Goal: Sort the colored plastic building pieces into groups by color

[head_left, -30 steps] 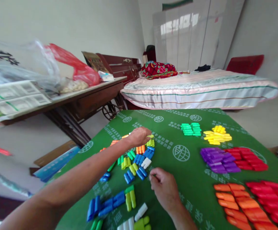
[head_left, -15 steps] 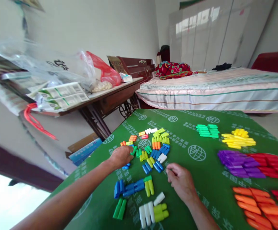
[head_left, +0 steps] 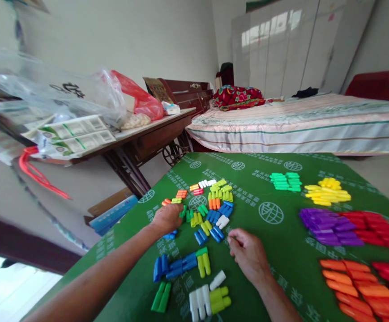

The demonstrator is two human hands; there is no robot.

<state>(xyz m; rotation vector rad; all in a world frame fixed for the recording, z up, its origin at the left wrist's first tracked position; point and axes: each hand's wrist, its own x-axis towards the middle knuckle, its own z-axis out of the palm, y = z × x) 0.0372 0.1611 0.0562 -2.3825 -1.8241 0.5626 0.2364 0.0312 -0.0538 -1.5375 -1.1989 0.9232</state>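
Reaching over the left part of a spread of colourful bullet-shaped plastic blocks, my left hand (head_left: 168, 219) has its fingers closed on a green block (head_left: 183, 211); part of it is hidden by the fingers. My right hand (head_left: 250, 254) rests at the right of the spread with fingers curled, thumb against the index finger. Whether it holds anything is hidden. Nearest to it are a white block pair (head_left: 222, 221) and a blue pair (head_left: 216, 234). Closer to me lie joined blue blocks (head_left: 181, 264), a dark green pair (head_left: 161, 297) and a white row (head_left: 200, 302) beside lime blocks (head_left: 220, 300).
On the right of the green table (head_left: 248, 286) are sorted piles: light green (head_left: 285, 181), yellow (head_left: 328, 192), purple (head_left: 328, 227), red (head_left: 374, 228) and orange (head_left: 362, 286) blocks. A bed (head_left: 298, 129) stands behind; a cluttered side table (head_left: 147, 124) is at left.
The view has shifted slightly, so the table and its contents sit further left. My left hand has moved a little rightward over the green blocks. My right hand stays curled at the same place.
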